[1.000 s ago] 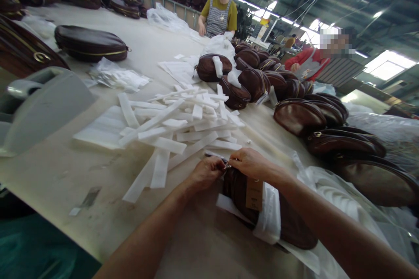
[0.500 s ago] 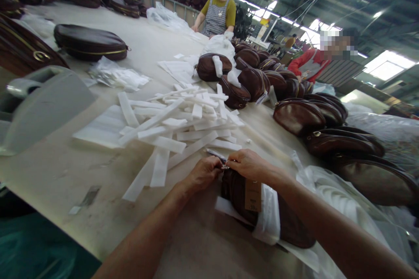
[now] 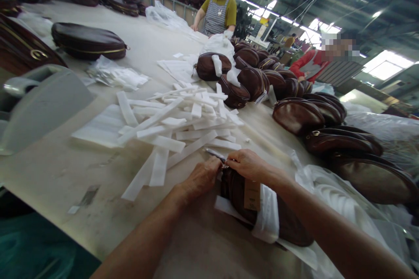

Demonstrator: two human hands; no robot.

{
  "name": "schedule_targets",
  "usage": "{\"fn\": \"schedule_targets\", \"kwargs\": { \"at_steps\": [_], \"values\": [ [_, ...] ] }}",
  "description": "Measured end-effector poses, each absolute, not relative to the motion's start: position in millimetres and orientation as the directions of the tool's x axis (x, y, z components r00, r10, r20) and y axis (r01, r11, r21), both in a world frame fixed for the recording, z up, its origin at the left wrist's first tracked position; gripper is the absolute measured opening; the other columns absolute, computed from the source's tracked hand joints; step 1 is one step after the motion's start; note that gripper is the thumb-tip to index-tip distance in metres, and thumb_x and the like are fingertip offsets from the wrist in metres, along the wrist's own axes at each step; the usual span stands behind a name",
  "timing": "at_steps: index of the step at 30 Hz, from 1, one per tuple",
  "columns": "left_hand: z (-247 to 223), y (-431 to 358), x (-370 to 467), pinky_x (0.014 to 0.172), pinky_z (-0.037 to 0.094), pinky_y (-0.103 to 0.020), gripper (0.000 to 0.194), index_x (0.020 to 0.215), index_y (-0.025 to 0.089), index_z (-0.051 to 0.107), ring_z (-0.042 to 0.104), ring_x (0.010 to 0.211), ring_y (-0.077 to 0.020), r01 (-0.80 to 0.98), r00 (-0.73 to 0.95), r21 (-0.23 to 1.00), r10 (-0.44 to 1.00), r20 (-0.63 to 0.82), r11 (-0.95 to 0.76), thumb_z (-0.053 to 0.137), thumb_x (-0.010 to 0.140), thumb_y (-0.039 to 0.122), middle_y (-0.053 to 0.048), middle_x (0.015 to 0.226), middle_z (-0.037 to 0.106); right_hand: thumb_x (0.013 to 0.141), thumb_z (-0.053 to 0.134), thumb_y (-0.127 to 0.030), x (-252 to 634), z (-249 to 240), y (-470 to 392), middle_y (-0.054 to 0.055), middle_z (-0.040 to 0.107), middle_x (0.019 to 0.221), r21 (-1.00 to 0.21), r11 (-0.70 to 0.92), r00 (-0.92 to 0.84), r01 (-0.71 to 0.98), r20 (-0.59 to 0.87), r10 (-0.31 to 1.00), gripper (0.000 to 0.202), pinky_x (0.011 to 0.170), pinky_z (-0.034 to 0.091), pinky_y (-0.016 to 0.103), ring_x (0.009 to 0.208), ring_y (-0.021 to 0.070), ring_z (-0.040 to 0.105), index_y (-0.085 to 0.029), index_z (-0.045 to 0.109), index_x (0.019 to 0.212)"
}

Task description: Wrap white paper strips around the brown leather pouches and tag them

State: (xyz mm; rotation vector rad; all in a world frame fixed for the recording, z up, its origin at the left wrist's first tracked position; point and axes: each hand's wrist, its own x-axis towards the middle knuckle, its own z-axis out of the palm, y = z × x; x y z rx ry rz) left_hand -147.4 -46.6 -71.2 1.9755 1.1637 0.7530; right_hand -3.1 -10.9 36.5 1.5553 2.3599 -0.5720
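A dark brown leather bag (image 3: 294, 226) lies on the table beneath my right forearm, with white foam wrap (image 3: 269, 216) around its middle and a brown paper hang tag (image 3: 252, 195) on its front. At the bag's far left end, my left hand (image 3: 204, 174) and my right hand (image 3: 247, 163) meet, both with fingers pinched around a small metal piece of the bag's hardware. The fingers cover most of this piece. Just beyond them lies a thin, dark pen-like tool (image 3: 214, 154). A white foam strip (image 3: 231, 209) sticks out under the bag.
White foam strips (image 3: 170, 126) are heaped ahead of my hands. More brown bags (image 3: 297, 115) line the right side, beside clear plastic wrapping (image 3: 340, 200). A grey tape dispenser (image 3: 49, 104) stands at left. One co-worker (image 3: 219, 11) stands across the table, another (image 3: 310, 65) farther right.
Both hands stay at the bag's end, with only a slight shift of the left hand's fingers. The bag lies practically where it was.
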Motion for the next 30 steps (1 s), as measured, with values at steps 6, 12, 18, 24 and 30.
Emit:
{"fn": "schedule_targets", "kwargs": {
  "at_steps": [6, 12, 18, 24, 30],
  "values": [
    [-69, -46, -148, 0.082, 0.044, -0.03, 0.015, 0.089, 0.016, 0.054, 0.055, 0.09, -0.0191, 0.442, 0.419, 0.833, 0.898, 0.137, -0.333, 0.039, 0.089, 0.015, -0.008, 0.094, 0.059, 0.087, 0.046, -0.028, -4, 37, -13, 0.004, 0.065, 0.067, -0.187, 0.345, -0.392, 0.92, -0.417, 0.82, 0.029, 0.055, 0.03, 0.022, 0.06, 0.0119, 0.05, -0.016, 0.071, 0.077],
    [-67, -48, -149, 0.077, 0.044, -0.025, 0.015, 0.092, 0.017, 0.057, 0.057, 0.084, -0.0155, 0.374, 0.399, 0.866, 0.9, 0.174, -0.333, 0.042, 0.087, 0.015, -0.004, 0.091, 0.062, 0.087, 0.046, -0.028, -3, 37, -13, 0.004, 0.065, 0.068, -0.191, 0.345, -0.394, 0.919, -0.408, 0.823, 0.029, 0.056, 0.031, 0.022, 0.062, 0.0125, 0.051, -0.015, 0.07, 0.077],
    [-69, -48, -151, 0.078, 0.044, -0.025, 0.021, 0.086, 0.019, 0.063, 0.058, 0.084, -0.0152, 0.29, 0.389, 0.885, 0.89, 0.24, -0.365, 0.044, 0.082, 0.011, -0.002, 0.089, 0.064, 0.085, 0.048, -0.027, -4, 38, -13, 0.003, 0.065, 0.067, -0.193, 0.345, -0.395, 0.919, -0.42, 0.817, 0.026, 0.055, 0.031, 0.022, 0.06, 0.012, 0.05, -0.016, 0.071, 0.078],
    [-67, -49, -147, 0.068, 0.043, -0.024, 0.017, 0.077, 0.017, 0.062, 0.055, 0.069, -0.0129, 0.232, 0.28, 0.934, 0.938, 0.203, -0.271, 0.046, 0.078, 0.011, -0.001, 0.073, 0.06, 0.085, 0.048, -0.027, -4, 39, -14, 0.003, 0.066, 0.068, -0.194, 0.346, -0.396, 0.918, -0.409, 0.822, 0.026, 0.056, 0.031, 0.022, 0.062, 0.0119, 0.052, -0.017, 0.072, 0.079],
    [-57, -48, -147, 0.058, 0.039, -0.022, 0.011, 0.074, 0.016, 0.055, 0.049, 0.053, -0.0105, 0.129, 0.092, 0.987, 0.993, 0.08, -0.091, 0.047, 0.08, 0.02, 0.003, 0.058, 0.051, 0.083, 0.051, -0.026, -8, 48, -18, 0.005, 0.068, 0.078, -0.141, 0.346, -0.373, 0.928, -0.362, 0.854, 0.022, 0.061, 0.033, 0.023, 0.07, 0.0144, 0.057, -0.019, 0.072, 0.084]
  ]
}}
